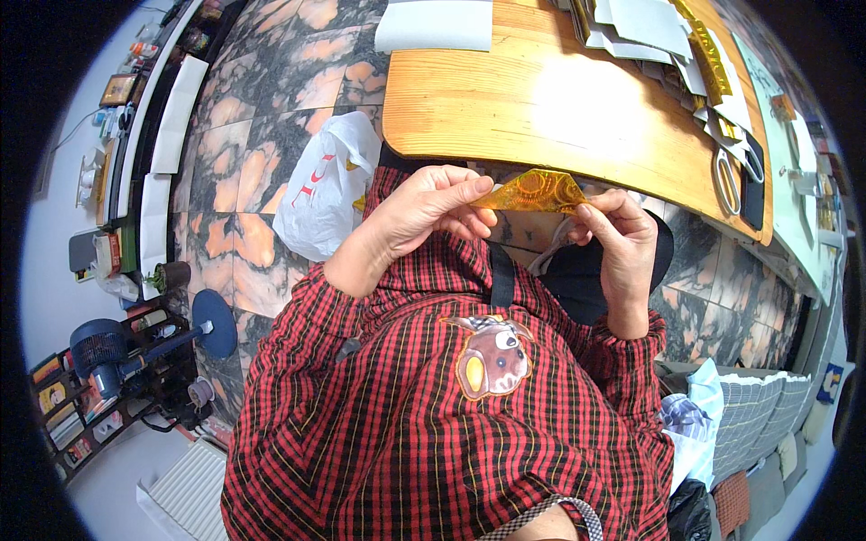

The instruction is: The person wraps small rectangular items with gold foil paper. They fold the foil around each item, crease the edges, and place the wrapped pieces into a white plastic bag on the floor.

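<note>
A folded piece of shiny gold foil paper (pixel 538 191) stretches between my two hands, just off the near edge of the wooden table (pixel 460 115). It has slanted ends and a round embossed pattern. My left hand (pixel 433 203) pinches its left end between thumb and fingers. At the right end, the thumb and forefinger of my right hand (pixel 616 223) grip the other corner. Beneath the paper, my lap and the floor are partly visible.
Stacked white and gold paper sheets (pixel 649 34) lie at the table's far right. Scissors (pixel 727 181) rest beside a dark flat object (pixel 752 196) near the right edge. White paper (pixel 433 26) overhangs the far left edge. A white plastic bag (pixel 328 189) stands left of my lap.
</note>
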